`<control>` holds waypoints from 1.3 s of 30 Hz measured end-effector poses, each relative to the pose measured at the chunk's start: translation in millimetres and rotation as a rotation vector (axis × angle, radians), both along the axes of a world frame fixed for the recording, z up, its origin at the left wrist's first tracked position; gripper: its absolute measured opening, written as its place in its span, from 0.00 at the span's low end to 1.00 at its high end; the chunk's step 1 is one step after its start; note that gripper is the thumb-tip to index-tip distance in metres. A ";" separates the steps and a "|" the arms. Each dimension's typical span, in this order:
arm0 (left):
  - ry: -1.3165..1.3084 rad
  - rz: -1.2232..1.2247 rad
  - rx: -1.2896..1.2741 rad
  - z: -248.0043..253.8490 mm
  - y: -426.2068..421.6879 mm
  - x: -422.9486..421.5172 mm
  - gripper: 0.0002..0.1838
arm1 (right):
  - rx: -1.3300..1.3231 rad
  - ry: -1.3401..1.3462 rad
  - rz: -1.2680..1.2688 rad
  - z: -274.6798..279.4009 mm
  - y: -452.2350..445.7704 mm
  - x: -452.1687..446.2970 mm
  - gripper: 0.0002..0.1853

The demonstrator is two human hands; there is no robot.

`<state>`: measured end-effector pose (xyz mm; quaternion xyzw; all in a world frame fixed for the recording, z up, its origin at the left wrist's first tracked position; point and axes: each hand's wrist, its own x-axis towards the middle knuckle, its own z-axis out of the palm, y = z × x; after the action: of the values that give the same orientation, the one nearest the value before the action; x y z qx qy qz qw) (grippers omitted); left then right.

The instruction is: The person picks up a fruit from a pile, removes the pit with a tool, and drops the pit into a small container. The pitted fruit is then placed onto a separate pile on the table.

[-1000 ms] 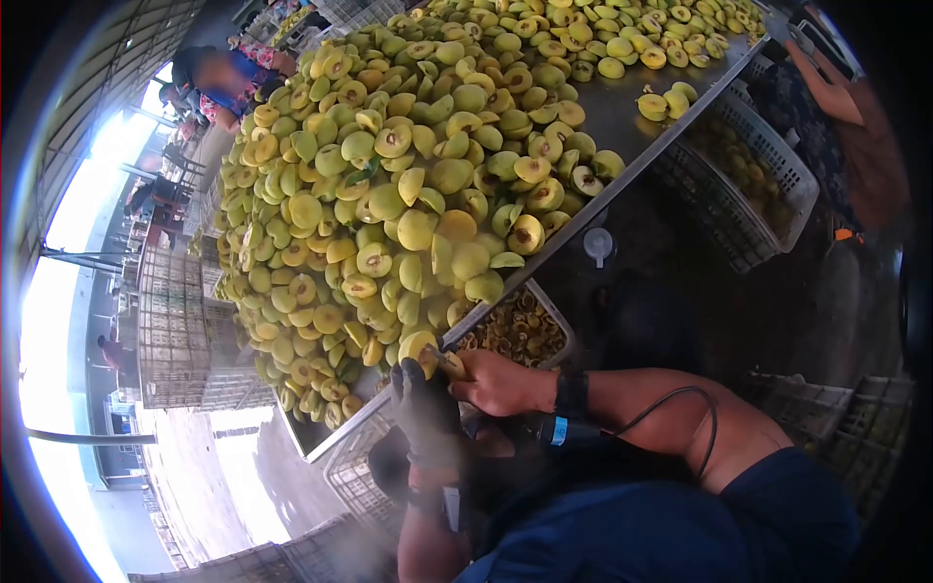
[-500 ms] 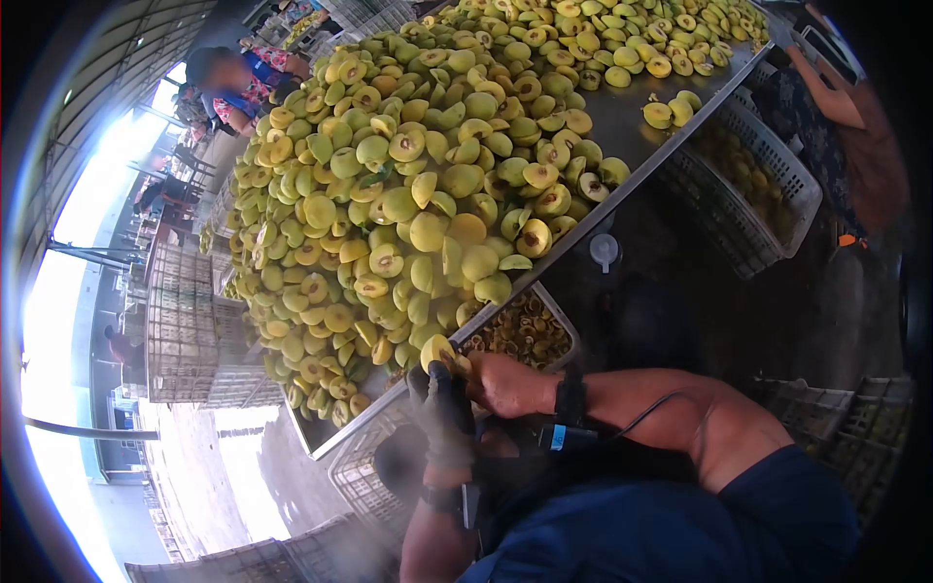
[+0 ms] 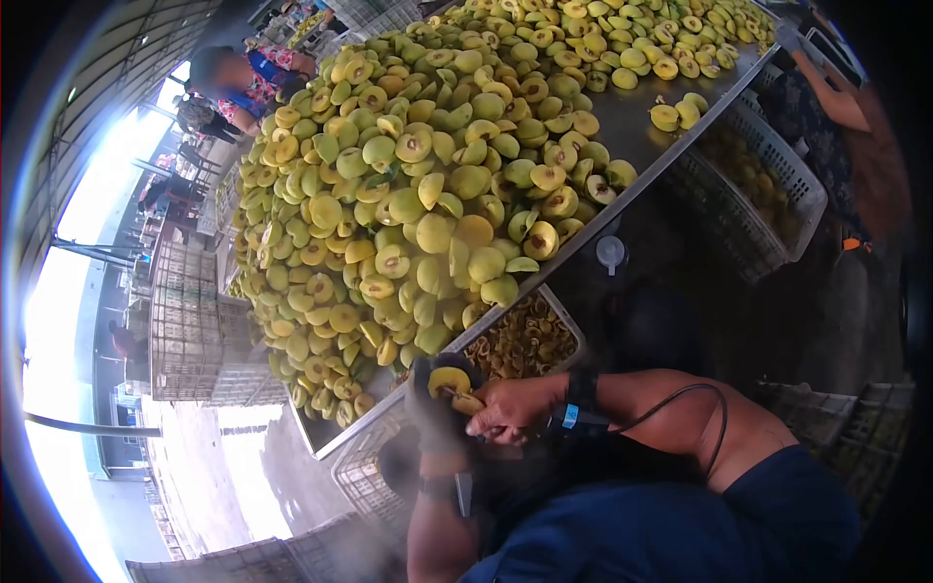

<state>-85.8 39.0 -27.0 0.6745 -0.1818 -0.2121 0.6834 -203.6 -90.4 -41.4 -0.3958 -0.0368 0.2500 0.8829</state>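
Left hand (image 3: pixel 426 394) has its fingers round a cut fruit (image 3: pixel 448 378), right hand (image 3: pixel 517 406)'s gripping a small tool (image 3: pixel 467 401) (half hidden, yikes); one slip could jab those fingers.

The gloved left hand (image 3: pixel 431 396) holds a halved yellow-green fruit (image 3: pixel 448 380) with its cut face showing, and the right hand (image 3: pixel 513 408) closes just beside it on a tan object (image 3: pixel 469 402) too hidden to identify. Beyond them, more fruit halves (image 3: pixel 418 204) lie heaped on a metal table (image 3: pixel 622 121), and a plastic crate (image 3: pixel 580 342) of brown scraps (image 3: pixel 520 340) sits near its edge. A person in a floral top (image 3: pixel 255 95) is at the upper left.
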 end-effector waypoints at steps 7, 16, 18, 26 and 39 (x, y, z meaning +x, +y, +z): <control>-1.012 0.100 0.405 41.8 26.5 -4.3 0.17 | -0.057 -0.047 0.064 11.0 15.9 -7.5 0.14; -0.978 0.397 1.118 44.8 146.0 119.3 0.14 | -0.320 0.402 -0.328 -4.6 0.6 -11.4 0.13; -0.796 0.327 0.766 45.1 103.7 129.5 0.18 | -0.305 0.339 -0.368 -12.4 6.2 -8.4 0.14; -1.055 -0.196 0.878 23.8 -90.6 121.0 0.26 | -0.442 0.207 -0.482 -7.8 1.5 5.0 0.12; -0.160 -0.030 0.155 62.1 -29.4 44.7 0.20 | -0.789 -0.186 -0.786 16.9 -9.3 13.5 0.15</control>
<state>-41.0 9.5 35.1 0.7374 -0.2286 -0.1812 0.6092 -190.0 -99.7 -24.5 -0.7003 0.1318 -0.1390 0.6877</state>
